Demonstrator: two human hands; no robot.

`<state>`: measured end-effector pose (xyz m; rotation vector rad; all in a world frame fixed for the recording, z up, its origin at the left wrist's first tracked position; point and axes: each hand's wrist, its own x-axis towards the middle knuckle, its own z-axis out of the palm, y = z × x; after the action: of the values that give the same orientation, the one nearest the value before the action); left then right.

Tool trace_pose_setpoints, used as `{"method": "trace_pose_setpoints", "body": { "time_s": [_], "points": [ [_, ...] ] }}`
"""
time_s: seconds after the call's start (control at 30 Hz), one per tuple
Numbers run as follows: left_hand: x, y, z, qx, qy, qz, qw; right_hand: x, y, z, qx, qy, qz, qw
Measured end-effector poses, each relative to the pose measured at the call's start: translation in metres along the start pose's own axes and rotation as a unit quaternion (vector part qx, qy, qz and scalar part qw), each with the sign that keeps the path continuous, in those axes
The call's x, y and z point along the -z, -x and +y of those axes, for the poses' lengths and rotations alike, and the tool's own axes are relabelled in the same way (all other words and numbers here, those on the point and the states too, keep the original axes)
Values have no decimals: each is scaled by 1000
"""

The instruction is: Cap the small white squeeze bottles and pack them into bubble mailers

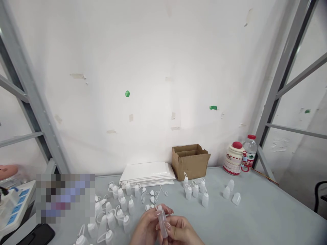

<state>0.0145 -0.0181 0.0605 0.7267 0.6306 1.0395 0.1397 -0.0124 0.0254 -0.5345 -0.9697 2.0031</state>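
A small translucent plastic bottle (162, 224) is held at the front middle of the table, tilted slightly. My right hand (182, 230) pinches its body between thumb and fingers. At the bottle's white top, my left hand (148, 223) is closed with thumb and fingers around it. Just beyond my hands lie several loose white caps with loop straps (152, 193). To the left stands a group of small white bottles (111, 220), many with caps and looped straps. Further right is a smaller group of capped bottles (205, 199).
Bottles without visible straps (226, 192) stand or lie at the right. A cardboard box (191, 165) and a stack of white sheets (145, 172) are against the wall. A cream jar (233, 158) and a water bottle (250, 148) occupy the back right corner. A black phone (41, 234) and power strip (20, 204) lie left.
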Motion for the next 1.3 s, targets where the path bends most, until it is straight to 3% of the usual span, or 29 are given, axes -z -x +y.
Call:
{"method": "trace_pose_setpoints", "body": {
  "time_s": [0.27,0.57,0.73,0.87,0.97,1.3],
  "points": [
    [-2,4,5,-11,-33,-8,999,-5,2,-5,-16,-47,-49,998],
    [4,-1,6,-41,-111,-24,993,11,-4,3,8,-20,-75,997],
    [5,-3,3,-31,-39,6,999,4,-4,-1,8,-45,-46,998],
    [5,-4,3,-23,16,-24,999,0,-3,-3,-4,-60,-31,998],
    [4,-4,4,-38,23,-41,998,-1,-2,-5,-7,-61,-24,998],
    [6,-5,1,-30,22,-18,999,-1,-2,-5,15,-88,-44,995]
  ]
}}
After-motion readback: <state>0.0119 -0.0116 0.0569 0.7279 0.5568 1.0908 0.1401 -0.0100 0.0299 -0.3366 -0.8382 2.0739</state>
